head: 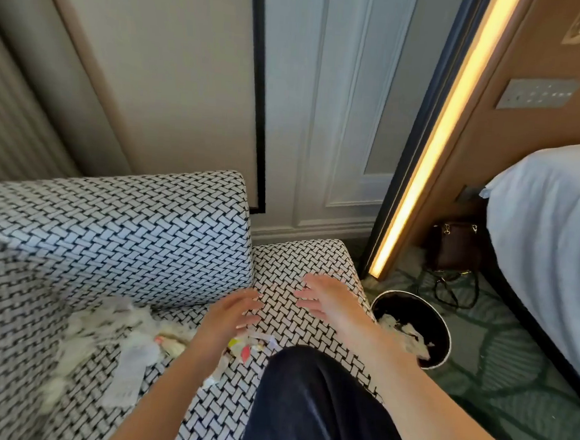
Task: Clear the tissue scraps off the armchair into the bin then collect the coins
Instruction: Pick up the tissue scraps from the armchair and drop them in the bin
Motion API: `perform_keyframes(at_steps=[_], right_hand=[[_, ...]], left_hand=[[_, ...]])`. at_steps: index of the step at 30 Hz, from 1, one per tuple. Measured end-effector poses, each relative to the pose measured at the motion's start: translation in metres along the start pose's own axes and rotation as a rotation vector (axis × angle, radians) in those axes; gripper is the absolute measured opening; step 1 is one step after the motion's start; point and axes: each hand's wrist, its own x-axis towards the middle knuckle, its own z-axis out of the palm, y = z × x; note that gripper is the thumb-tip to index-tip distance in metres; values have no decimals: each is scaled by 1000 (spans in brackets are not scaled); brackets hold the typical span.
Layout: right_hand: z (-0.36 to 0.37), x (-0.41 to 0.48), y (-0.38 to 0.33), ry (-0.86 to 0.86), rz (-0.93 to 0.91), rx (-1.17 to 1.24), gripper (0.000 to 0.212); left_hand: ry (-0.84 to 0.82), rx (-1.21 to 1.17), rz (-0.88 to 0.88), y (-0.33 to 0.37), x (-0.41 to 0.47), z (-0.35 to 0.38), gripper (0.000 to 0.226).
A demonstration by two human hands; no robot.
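The armchair (116, 235), covered in a black-and-white weave, fills the lower left of the frame. Its thick back cushion ends mid-frame, and the bare seat runs on to the right as far as its edge. Just past that edge, on the green carpet (498, 365), stands the round black bin (412, 309). Its mouth is open upward and some white paper (408, 331) already lies inside. Between seat edge and bin there is only a narrow strip of floor.

Both hands are over the bare right part of the seat. The left hand (230, 315) is at centre frame, its fingers (252, 301) straight, slightly spread and holding nothing. The right hand (327, 299) is just right of it, nearer the seat edge and the bin, with its fingers (305, 293) fanned wide and empty.

The tissue scraps (137, 326) lie on the seat at lower left, along the foot of the back cushion, left of and below the left hand and apart from its fingers. A few small coloured bits (245, 349), perhaps wrappers, sit just under the left wrist. This part is blurred, so I cannot make out any coins among the scraps.

A dark trouser leg (309, 410) rises from the bottom edge. At far right is a bed (548, 238), with a brown handbag (455, 247) on the floor beyond the bin.
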Motion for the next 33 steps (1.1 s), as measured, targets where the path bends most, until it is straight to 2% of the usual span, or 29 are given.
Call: perform_keyframes(at_steps=[5,8,14,17,20,22,27,33], right_hand=[[57,-1,18,-125,-146,-272,33],[81,0,30,-152,-296,-497,26],[101,7,56,-161,-535,-1217,26],[102,9,60,-238,-536,-1491,34],[107,13,66,-248,-493,-1630,36],[110,13,67,-200,-531,-1586,31],[105,9,62,9,-682,-1197,22],[96,5,63,286,-664,-615,18]], left_hand=[[125,-48,-25,-29,-12,-36,17],[182,-87,-53,-44,-20,-49,16],[265,-123,-118,-73,-40,-58,17],[293,-151,-159,-85,-48,-60,17],[314,-152,-182,-96,-55,-60,17],[326,-162,-196,-103,-57,-59,16],[347,-156,-200,-109,-57,-57,17],[377,92,-23,-105,-47,-47,21]])
